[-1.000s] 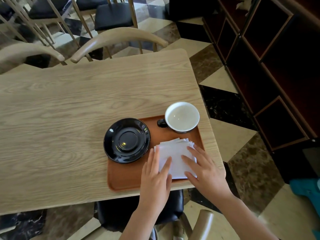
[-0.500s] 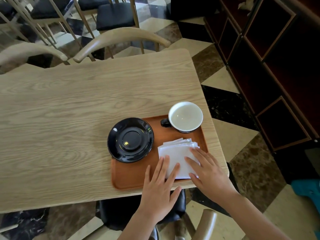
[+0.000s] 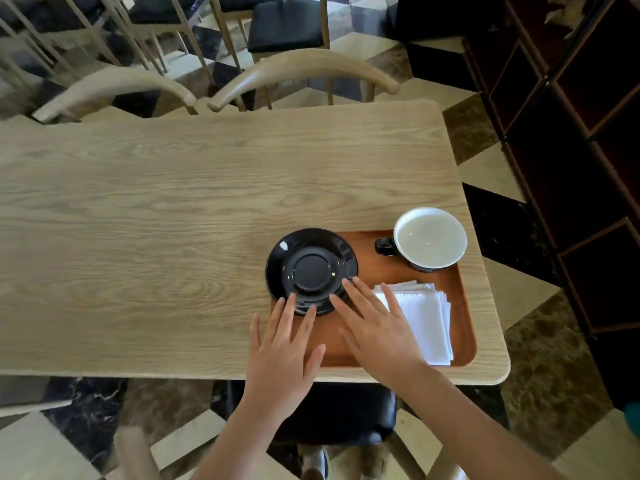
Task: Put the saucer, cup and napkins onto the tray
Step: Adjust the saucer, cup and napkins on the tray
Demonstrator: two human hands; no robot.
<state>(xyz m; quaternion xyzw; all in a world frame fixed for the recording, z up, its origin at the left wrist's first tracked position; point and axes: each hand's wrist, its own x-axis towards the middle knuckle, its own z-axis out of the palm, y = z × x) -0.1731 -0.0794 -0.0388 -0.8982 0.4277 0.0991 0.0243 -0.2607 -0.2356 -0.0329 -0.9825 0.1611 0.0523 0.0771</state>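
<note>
Both your hands are flat and spread at the lower middle of the frame, neither one clenched or gripping. Your left hand [image 3: 282,355] lies palm down over the near left corner of the tray [image 3: 465,318], its fingertips [image 3: 290,299] reaching the near rim of the saucer [image 3: 311,268]. Your right hand [image 3: 375,329] sits just to the right of it, fingers fanned out, the index tip touching the saucer's right edge while the outer fingers lie over the left side of the napkins [image 3: 427,318].

The black saucer sits just above your hands, at the tray's left end, its left rim hanging out past the tray edge over the tabletop [image 3: 156,237]. The white napkins lie in a slightly fanned stack on the right half of the tray, partly under your right hand. The cup [image 3: 429,239], white inside with a dark handle pointing left, stands upright at the tray's far right corner, well clear of both hands, up and to the right of them.
</note>
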